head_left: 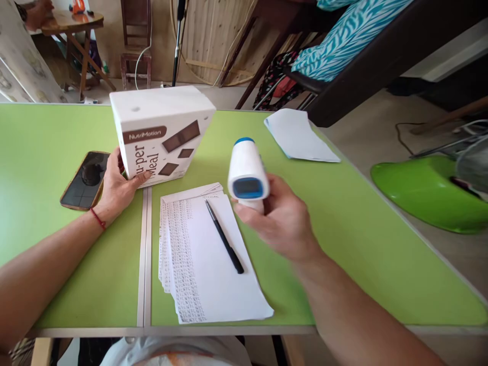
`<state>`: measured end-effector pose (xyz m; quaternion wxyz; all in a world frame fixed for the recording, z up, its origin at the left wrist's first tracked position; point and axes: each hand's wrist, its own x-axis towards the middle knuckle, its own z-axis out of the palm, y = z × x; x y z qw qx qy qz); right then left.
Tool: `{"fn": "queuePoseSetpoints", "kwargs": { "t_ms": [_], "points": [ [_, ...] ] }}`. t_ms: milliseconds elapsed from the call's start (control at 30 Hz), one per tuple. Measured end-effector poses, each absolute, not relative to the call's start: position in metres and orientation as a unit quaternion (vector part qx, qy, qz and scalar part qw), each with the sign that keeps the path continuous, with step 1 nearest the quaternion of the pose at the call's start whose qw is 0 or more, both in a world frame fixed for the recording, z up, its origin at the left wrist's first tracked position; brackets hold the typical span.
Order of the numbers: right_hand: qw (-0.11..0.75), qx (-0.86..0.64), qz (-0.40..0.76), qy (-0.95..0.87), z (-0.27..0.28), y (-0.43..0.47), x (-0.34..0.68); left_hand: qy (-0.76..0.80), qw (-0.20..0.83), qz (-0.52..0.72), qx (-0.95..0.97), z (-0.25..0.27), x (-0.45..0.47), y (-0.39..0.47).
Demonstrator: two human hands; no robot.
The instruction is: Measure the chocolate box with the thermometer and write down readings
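My left hand (120,183) grips the lower left corner of a white NutriMotion box (160,137), which stands upright on the green table. Printed on its front are brown bars and lettering. In my right hand (285,218) is a white and blue infrared thermometer (247,170), held by its handle above the table, with its dark display facing me. Below and between my hands lies a stack of written paper sheets (224,300), and a black pen (224,236) rests across it. A smartphone (86,180) in a worn case lies just left of my left hand.
The green folding table (343,244) has a metal seam (144,264) left of the papers. More white sheets (299,134) lie at its far right. Beyond the right edge is a green plastic chair (423,190). Another person's hand (38,12) shows at a small wooden table (76,23).
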<state>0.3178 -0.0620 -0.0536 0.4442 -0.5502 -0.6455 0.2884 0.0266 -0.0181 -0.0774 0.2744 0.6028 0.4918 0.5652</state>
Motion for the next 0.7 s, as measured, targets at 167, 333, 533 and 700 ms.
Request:
{"fn": "queuePoseSetpoints", "kwargs": {
  "t_ms": [167,333,533,700],
  "points": [
    [0.441,-0.380,0.574,-0.577,-0.047,-0.099,0.302,0.466,0.327,0.598,0.564,-0.067,0.044,-0.037],
    [0.438,-0.371,0.625,-0.529,-0.057,-0.111,0.297,0.454,0.417,0.547,0.566,-0.067,0.059,-0.056],
    [0.400,-0.349,0.660,-0.532,-0.061,-0.111,0.289,0.476,0.425,0.522,0.566,-0.064,0.061,-0.057],
    [0.389,-0.341,0.667,-0.536,-0.057,-0.110,0.279,0.520,0.419,0.482,0.567,-0.056,0.065,-0.060]
  ]
}}
